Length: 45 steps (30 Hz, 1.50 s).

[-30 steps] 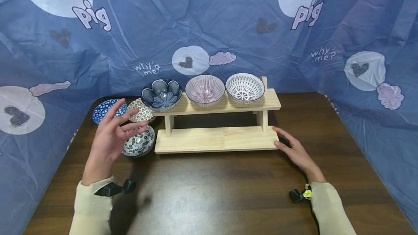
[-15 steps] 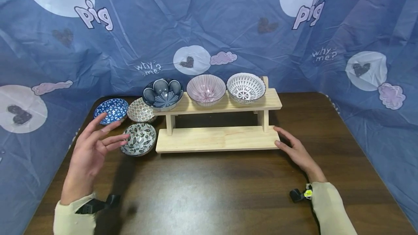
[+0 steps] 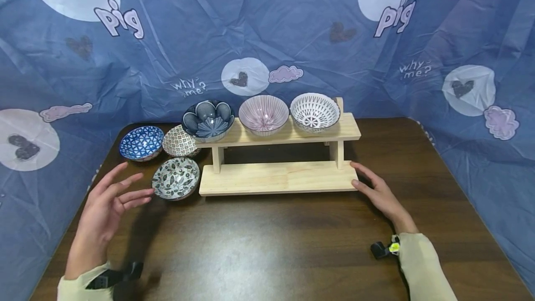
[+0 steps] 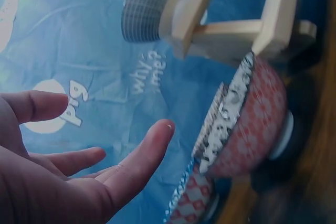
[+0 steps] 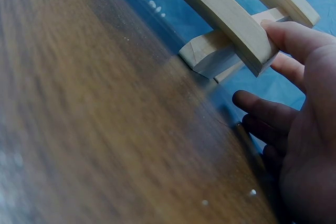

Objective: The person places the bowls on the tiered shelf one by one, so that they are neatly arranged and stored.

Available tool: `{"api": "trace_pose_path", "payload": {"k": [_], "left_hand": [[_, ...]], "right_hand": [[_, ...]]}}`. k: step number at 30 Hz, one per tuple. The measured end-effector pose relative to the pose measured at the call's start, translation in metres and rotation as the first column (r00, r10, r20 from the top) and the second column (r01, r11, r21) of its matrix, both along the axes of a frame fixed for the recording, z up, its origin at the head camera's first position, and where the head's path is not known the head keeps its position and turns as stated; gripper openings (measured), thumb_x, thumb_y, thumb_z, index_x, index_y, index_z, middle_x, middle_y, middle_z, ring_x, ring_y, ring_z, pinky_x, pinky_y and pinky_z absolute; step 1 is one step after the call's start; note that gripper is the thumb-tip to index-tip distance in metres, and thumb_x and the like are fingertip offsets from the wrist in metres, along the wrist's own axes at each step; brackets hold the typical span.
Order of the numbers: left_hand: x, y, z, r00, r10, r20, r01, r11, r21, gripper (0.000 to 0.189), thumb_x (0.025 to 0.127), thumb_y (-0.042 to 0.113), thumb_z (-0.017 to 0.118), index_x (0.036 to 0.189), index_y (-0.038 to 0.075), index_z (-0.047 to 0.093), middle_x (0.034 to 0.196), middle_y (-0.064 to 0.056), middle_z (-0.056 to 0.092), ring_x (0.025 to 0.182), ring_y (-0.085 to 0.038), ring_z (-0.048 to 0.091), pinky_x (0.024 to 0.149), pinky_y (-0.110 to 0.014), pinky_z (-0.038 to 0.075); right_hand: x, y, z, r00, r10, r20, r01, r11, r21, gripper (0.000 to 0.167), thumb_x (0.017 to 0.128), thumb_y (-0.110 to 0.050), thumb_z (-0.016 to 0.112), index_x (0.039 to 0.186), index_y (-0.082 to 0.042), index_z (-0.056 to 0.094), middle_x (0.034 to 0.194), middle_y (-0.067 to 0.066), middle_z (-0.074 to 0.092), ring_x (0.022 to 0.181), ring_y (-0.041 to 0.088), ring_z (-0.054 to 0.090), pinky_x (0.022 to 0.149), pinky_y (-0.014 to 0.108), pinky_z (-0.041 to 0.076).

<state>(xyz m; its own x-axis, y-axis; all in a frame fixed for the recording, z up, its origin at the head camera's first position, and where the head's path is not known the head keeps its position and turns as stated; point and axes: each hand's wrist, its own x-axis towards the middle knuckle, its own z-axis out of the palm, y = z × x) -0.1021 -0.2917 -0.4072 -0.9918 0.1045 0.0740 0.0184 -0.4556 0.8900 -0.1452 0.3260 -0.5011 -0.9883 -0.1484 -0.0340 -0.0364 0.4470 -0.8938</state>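
Note:
My left hand (image 3: 102, 210), empty with its fingers spread, hovers above the table left of a bowl with a leaf pattern (image 3: 176, 178). Its fingertips come near that bowl's rim in the head view; the left wrist view shows a gap to the bowl's red outer side (image 4: 255, 119). At the other side, my right hand (image 3: 386, 201) holds the right end of a two-tier wooden stand (image 3: 277, 178) between thumb and forefinger. Dark blue (image 3: 208, 122), pink-striped (image 3: 264, 115) and black-and-white (image 3: 315, 113) bowls stand in a row on the upper shelf.
Behind the leaf-patterned bowl, a blue-and-white bowl (image 3: 142, 143) and a small-checked bowl (image 3: 179, 141) sit on the brown table (image 3: 267, 245). A blue printed cloth (image 3: 267, 27) hangs around the back and sides.
My left hand has drawn back toward the lower left, away from over the bowls, uncovering the blue-and-white one. My right hand stays at the stand's end.

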Motion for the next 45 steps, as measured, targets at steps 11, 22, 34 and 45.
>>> {"api": "trace_pose_path", "payload": {"k": [11,22,34,45], "left_hand": [[0.000,-0.015,-0.017,0.979,0.093,0.184,-0.057,0.980,-0.189,0.043,0.106,0.008,0.039,0.145,0.023,0.029,0.107,0.013,0.066,0.083,-0.018,0.077,0.071,-0.030,0.065],[-0.007,-0.012,-0.035,0.968,0.060,0.243,-0.001,0.972,-0.235,0.035,0.106,0.010,0.040,0.133,0.032,0.037,0.105,0.015,0.066,0.083,-0.017,0.076,0.072,-0.030,0.065],[-0.014,-0.008,-0.054,0.972,-0.024,0.233,0.053,0.991,-0.120,0.035,0.107,0.008,0.036,0.132,0.032,0.037,0.111,0.007,0.062,0.087,-0.024,0.076,0.076,-0.036,0.065],[-0.020,-0.007,-0.068,0.976,-0.075,0.203,0.079,0.997,-0.013,0.043,0.106,0.007,0.036,0.143,0.029,0.031,0.118,0.006,0.062,0.091,-0.027,0.076,0.081,-0.040,0.065]], "right_hand": [[0.000,0.001,0.000,1.000,-0.001,-0.006,0.001,1.000,0.000,0.059,0.101,-0.026,0.059,0.153,-0.009,0.038,0.162,0.018,0.033,0.150,0.042,0.023,0.121,0.068,0.019],[0.000,-0.001,0.000,1.000,0.001,-0.006,-0.001,1.000,-0.006,0.058,0.101,-0.025,0.059,0.153,-0.008,0.038,0.162,0.019,0.033,0.150,0.043,0.023,0.120,0.069,0.018],[0.000,0.000,0.000,1.000,0.002,-0.001,-0.002,1.000,-0.004,0.058,0.101,-0.025,0.059,0.153,-0.008,0.038,0.162,0.020,0.032,0.150,0.043,0.022,0.120,0.070,0.017],[0.000,0.000,-0.001,1.000,0.006,-0.015,-0.006,1.000,-0.007,0.058,0.101,-0.024,0.059,0.153,-0.008,0.039,0.161,0.020,0.033,0.149,0.042,0.023,0.120,0.067,0.019]]}}
